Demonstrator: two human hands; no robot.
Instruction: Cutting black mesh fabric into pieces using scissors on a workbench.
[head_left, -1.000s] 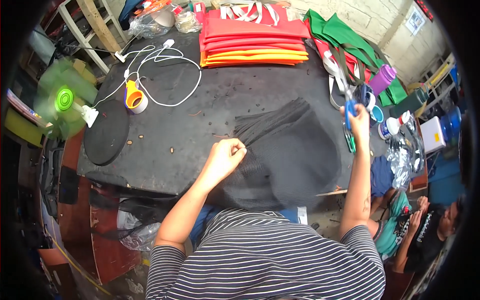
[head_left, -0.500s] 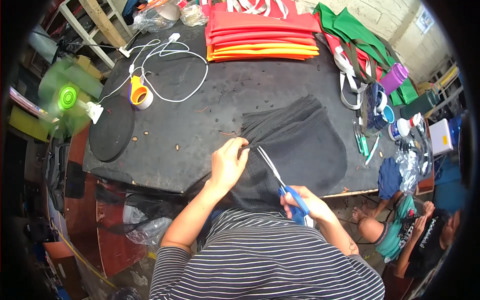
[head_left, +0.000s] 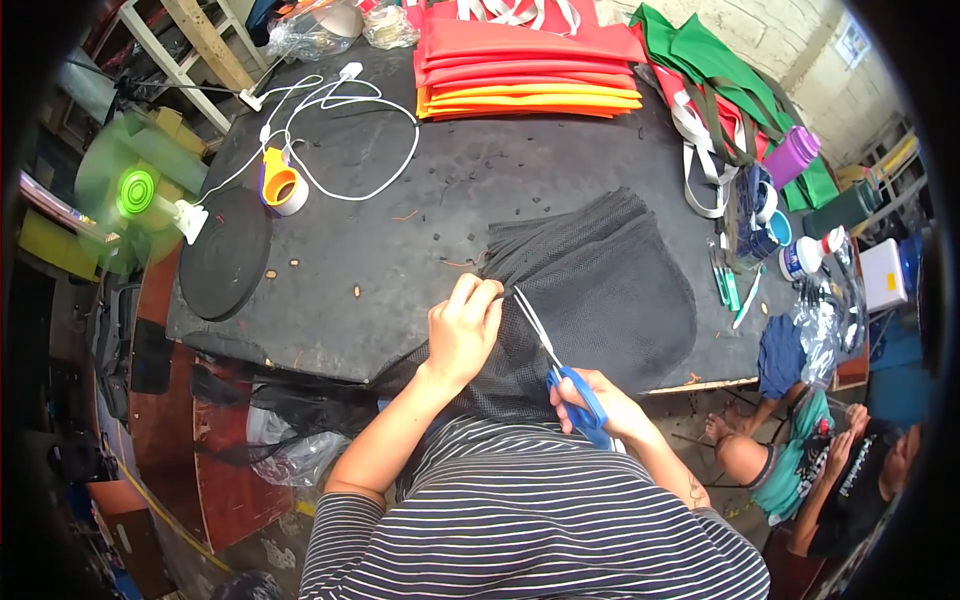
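Black mesh fabric [head_left: 610, 290] lies bunched on the dark table and hangs over its front edge toward my body. My left hand [head_left: 465, 330] pinches a gathered edge of this mesh, its fingertips closed together. Blue-handled scissors [head_left: 578, 398] sit in my right hand [head_left: 600, 402], fingers through the loops. Their silvery blades point up and to the left, slightly parted, with the tips at the mesh just right of my left fingertips. Whether the blades have cloth between them I cannot tell.
A stack of folded red and orange fabric [head_left: 530, 70] stands at the back. To the left are a black webbing roll [head_left: 225, 255], a tape dispenser [head_left: 284, 185], a white cord and a running green fan [head_left: 137, 192]. Pens [head_left: 728, 285] and bottles lie right; a person [head_left: 800, 460] sits beyond.
My left fingers have shifted slightly on the mesh edge. The scissors and my right hand have moved a little up and to the left.
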